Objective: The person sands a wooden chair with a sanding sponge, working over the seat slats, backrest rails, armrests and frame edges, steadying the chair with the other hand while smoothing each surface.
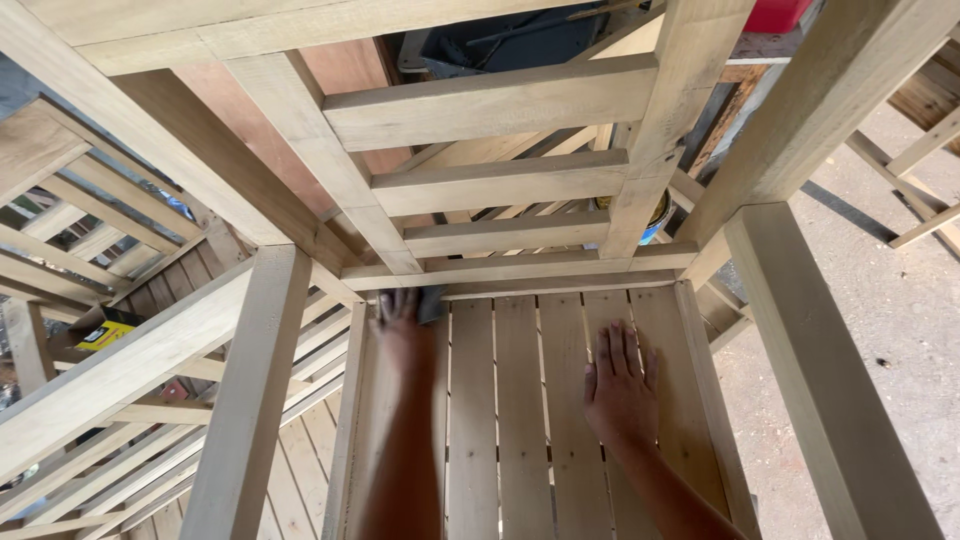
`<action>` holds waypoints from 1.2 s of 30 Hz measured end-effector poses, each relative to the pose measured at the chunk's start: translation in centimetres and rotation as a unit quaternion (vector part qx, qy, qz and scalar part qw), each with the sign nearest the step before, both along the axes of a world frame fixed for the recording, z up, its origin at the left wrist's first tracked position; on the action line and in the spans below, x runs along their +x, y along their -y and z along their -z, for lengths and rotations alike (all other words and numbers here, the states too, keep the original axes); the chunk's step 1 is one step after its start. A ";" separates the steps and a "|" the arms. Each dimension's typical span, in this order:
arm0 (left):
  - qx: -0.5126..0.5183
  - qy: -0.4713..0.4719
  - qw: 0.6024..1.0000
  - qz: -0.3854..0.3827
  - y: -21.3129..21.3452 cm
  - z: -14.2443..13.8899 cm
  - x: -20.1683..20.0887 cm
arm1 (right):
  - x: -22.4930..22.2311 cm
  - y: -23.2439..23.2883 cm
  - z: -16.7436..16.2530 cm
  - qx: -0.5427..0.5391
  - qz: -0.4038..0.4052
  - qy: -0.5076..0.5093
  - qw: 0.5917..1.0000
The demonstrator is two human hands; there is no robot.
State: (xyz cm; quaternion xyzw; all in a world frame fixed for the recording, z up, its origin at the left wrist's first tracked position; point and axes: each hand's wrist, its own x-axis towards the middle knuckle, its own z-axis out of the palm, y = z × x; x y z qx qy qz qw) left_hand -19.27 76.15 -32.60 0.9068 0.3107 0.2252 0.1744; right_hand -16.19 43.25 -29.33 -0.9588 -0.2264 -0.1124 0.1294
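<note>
A pale unfinished wooden chair frame fills the view, its slatted seat below me and its ladder-like back slats rising beyond. My left hand presses a dark grey piece of sandpaper against the seat's far left corner, under the rear rail. My right hand lies flat, fingers spread, on the seat slats to the right and holds nothing.
Thick wooden armrests and legs flank the seat. More slatted chair frames stand at the left. A yellow box lies under them. Bare concrete floor is at the right; a red object sits top right.
</note>
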 end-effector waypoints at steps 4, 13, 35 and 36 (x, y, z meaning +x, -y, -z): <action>-0.042 0.002 0.996 0.073 11.3 2.7 6.4 | -0.1 -0.2 -0.5 0.010 -0.002 0.004 1.000; -0.035 0.058 0.992 0.106 2.4 -3.6 0.0 | -0.2 0.2 -0.6 0.034 0.004 -0.024 0.999; -0.054 0.016 0.998 0.039 8.1 3.4 7.3 | 0.2 0.0 1.4 0.029 0.018 -0.005 0.999; 0.086 -0.111 0.988 0.060 10.2 3.9 8.4 | 0.3 0.1 1.6 0.041 0.009 -0.003 0.999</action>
